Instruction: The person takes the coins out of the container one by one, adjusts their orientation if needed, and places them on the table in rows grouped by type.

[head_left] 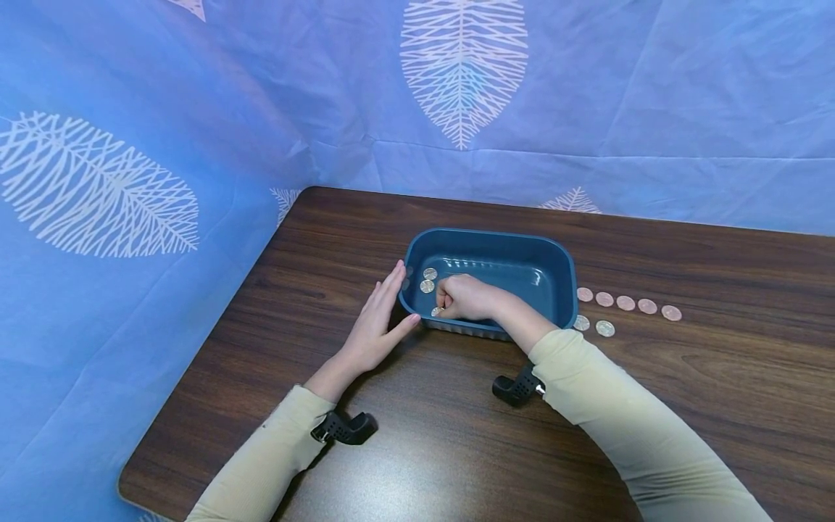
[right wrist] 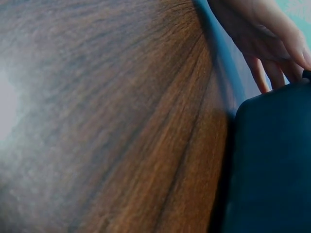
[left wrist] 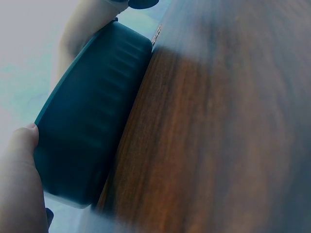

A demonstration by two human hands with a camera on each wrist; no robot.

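A dark blue rectangular plastic box (head_left: pixel 522 243) stands on the table. My left hand (head_left: pixel 370 335) lies along its left end with fingers extended, the thumb at the near left corner; in the left wrist view the thumb (left wrist: pixel 24 141) touches the rim. My right hand (head_left: pixel 466 297) reaches over the near wall into the box. Its fingers are curled, and the fingertips pinch a silvery coin (head_left: pixel 436 312) by the near left corner. Two more coins, an upper coin (head_left: pixel 430 274) and a lower coin (head_left: pixel 427 287), lie on the box floor to its left. The right wrist view hides the right hand.
Right of the box, several coppery coins (head_left: pixel 625 303) form a row on the brown wooden table (head_left: pixel 417 449). Nearer me lie two silvery coins (head_left: pixel 605 328), one beside the box wall. A blue leaf-patterned cloth (head_left: pixel 326 87) hangs behind the table and on the left.
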